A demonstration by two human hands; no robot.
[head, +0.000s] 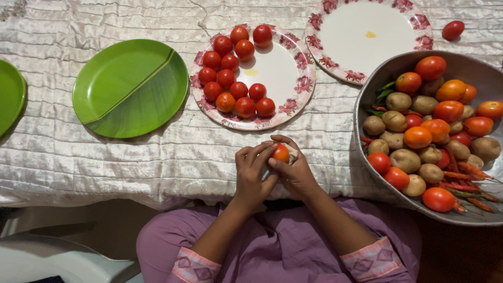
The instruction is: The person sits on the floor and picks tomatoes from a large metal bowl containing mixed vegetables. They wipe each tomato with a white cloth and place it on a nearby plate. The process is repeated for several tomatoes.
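While cupped between both hands (272,170), small tomato (281,153), above lap.

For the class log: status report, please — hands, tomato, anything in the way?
Left hand and right hand together hold one tomato. Held over table edge, below the floral plate of tomatoes. Nothing in the way.

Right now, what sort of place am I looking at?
Probably a home food-prep spot: a cloth-covered table, a metal bowl of vegetables, a flowered plate of tomatoes, and both hands around one tomato.
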